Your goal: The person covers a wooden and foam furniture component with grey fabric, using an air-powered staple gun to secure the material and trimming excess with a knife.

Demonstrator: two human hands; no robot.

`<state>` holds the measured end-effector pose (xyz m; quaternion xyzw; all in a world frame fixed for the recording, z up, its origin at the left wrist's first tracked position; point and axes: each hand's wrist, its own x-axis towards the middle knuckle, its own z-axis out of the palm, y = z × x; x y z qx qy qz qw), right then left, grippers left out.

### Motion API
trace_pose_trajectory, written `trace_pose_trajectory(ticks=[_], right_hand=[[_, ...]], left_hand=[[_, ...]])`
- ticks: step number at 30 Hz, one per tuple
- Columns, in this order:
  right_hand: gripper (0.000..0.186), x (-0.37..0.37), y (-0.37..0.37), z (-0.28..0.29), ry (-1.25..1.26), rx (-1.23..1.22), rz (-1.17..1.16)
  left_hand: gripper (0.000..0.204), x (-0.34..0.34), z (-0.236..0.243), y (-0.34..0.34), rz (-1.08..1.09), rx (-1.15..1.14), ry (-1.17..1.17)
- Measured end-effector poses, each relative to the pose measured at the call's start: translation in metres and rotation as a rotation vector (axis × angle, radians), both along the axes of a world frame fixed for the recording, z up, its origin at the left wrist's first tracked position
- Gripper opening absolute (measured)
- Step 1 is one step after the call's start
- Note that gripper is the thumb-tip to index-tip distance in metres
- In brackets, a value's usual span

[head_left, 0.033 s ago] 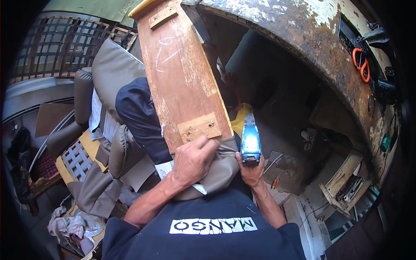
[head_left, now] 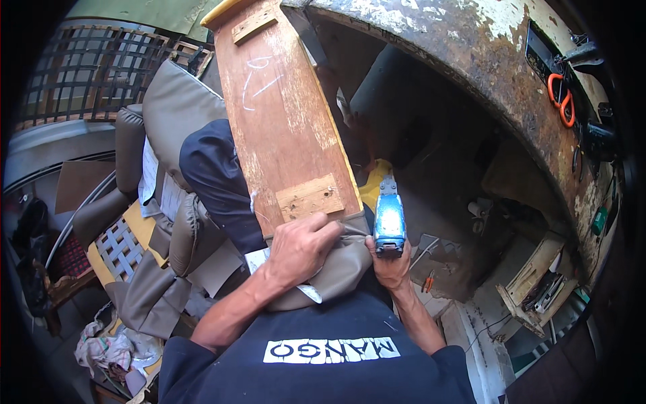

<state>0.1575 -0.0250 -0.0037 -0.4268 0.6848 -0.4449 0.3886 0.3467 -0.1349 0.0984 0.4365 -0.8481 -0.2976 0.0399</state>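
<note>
Across my lap lies a long wooden panel (head_left: 282, 128), with a small wood block (head_left: 309, 196) fixed near its close end. Taupe leatherette (head_left: 346, 266) wraps that end, bunched up over the edge. My left hand (head_left: 301, 249) is closed on the fold of leatherette just below the block, its fingertips partly hidden. In my right hand (head_left: 390, 268) is a blue staple gun (head_left: 389, 219), gripped upright beside the panel's right edge and apart from the wood.
Taupe padded pieces (head_left: 178, 111) and a webbed frame (head_left: 121, 249) lie at left. A worn curved tabletop (head_left: 464, 60) spans the upper right, with orange-handled scissors (head_left: 560, 101) on it. Below right stands a wooden tool box (head_left: 535, 286); orange-handled pliers (head_left: 428, 281) lie on the floor.
My left hand has shifted very slightly downward along the leatherette fold. The panel, the staple gun and my right hand stay almost where they were.
</note>
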Motion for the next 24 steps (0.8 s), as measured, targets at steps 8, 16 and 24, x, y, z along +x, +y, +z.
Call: trace_pose_trajectory(ticks=[8, 16, 24], right_hand=[[0.061, 0.000, 0.002, -0.002, -0.035, 0.082, 0.060], [0.068, 0.007, 0.006, -0.005, 0.061, -0.056, 0.024], [0.070, 0.002, 0.021, -0.020, 0.214, -0.034, 0.022]], left_hand=[[0.021, 0.000, -0.006, -0.018, -0.300, -0.075, -0.065], [0.017, 0.005, -0.002, -0.025, -0.375, -0.003, -0.113], [0.032, 0.003, 0.000, -0.021, -0.099, 0.477, 0.195]])
